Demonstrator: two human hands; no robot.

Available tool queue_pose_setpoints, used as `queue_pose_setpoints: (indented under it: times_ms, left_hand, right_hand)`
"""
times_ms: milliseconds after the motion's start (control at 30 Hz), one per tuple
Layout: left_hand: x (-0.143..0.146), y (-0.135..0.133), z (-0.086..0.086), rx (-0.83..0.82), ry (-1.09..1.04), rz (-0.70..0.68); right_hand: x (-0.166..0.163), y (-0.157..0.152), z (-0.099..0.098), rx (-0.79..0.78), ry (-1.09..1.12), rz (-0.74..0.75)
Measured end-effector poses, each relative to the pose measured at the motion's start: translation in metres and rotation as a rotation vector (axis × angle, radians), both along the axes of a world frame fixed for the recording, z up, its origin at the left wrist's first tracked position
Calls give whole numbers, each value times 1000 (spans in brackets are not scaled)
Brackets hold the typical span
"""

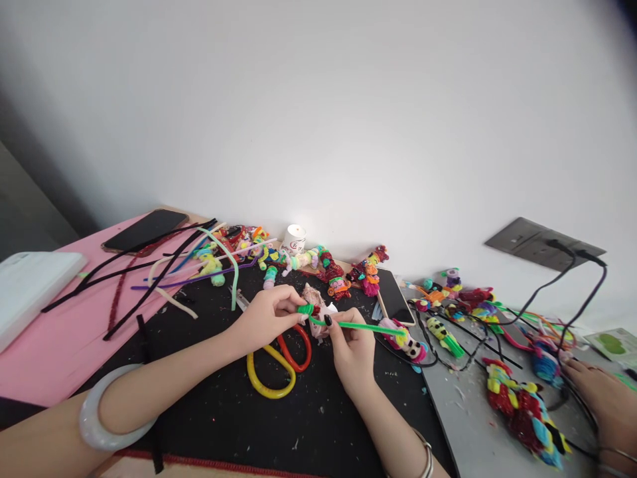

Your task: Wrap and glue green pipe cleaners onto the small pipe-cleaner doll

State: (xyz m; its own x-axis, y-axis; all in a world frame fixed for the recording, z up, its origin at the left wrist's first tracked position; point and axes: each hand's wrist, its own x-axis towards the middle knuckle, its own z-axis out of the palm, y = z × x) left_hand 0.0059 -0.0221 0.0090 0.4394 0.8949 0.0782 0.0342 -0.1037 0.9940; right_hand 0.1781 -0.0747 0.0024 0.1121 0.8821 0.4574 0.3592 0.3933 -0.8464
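Observation:
My left hand (279, 311) pinches a small coil wound from a green pipe cleaner (371, 326), with a bit of dark red beside it. The free length of that pipe cleaner runs out to the right, and my right hand (352, 342) grips it close to the coil between thumb and fingers. Below my hands lie scissors (271, 384) with one yellow and one red handle loop. A crumpled pinkish bundle (314, 302) is partly hidden behind my fingers.
Loose pipe cleaners (164, 285) and a phone (144, 230) lie left. Fuzzy figures (333, 272), a paper cup (295, 238) and another phone (395, 295) stand or lie along the wall. Right are more figures (527, 411), cables from a socket (542, 244) and another person's hand (597, 392).

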Motion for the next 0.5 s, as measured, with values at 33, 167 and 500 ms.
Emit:
queue_pose_setpoints:
  times_ms: [33, 167, 500]
  left_hand:
    - [0, 0, 1, 20, 21, -3]
    - [-2, -1, 0, 165, 84, -12]
    - [-2, 4, -6, 235, 23, -84]
  right_hand:
    - [0, 1, 0, -26, 51, 5]
    - [0, 4, 1, -104, 193, 16]
    - [0, 6, 1, -152, 301, 35]
